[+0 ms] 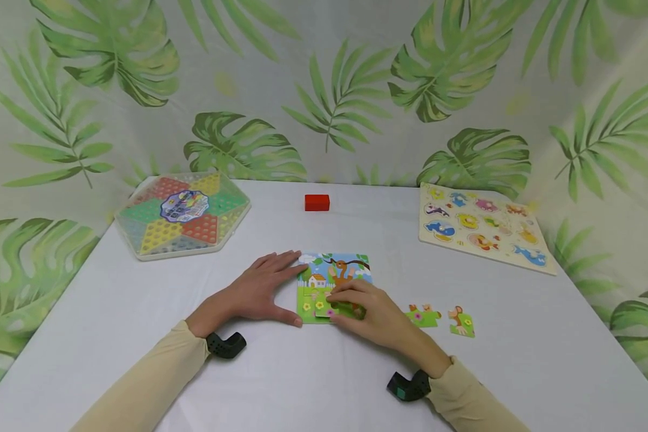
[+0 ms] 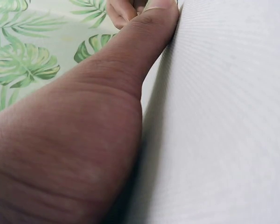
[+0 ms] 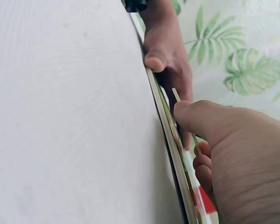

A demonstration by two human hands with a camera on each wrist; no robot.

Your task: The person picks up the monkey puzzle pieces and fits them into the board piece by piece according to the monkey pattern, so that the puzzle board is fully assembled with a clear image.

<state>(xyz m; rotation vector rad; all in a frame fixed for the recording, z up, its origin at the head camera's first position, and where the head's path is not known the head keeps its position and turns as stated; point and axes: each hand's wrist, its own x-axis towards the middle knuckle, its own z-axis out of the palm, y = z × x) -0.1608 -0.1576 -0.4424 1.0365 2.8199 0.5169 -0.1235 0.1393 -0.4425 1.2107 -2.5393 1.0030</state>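
Note:
A square jigsaw puzzle [image 1: 317, 281] with a house, grass and a brown animal under a branch lies in the middle of the table. My left hand [image 1: 261, 288] rests at its left side, fingers stretched towards the top corner and thumb by the lower-left corner. Between thumb and fingers, my right hand [image 1: 375, 315] pinches a green puzzle piece [image 1: 322, 307] with flowers over the lower part of the puzzle. In the right wrist view the thin puzzle piece [image 3: 176, 94] stands tilted, raised off the board. My right hand covers the puzzle's lower-right part.
Two loose puzzle pieces, one with a pink flower [image 1: 425, 318] and one with a monkey [image 1: 464, 322], lie right of the right hand. Farther back are a hexagonal Chinese checkers board [image 1: 156, 243], a red block [image 1: 317, 203] and a wooden sea-animal board [image 1: 453, 219].

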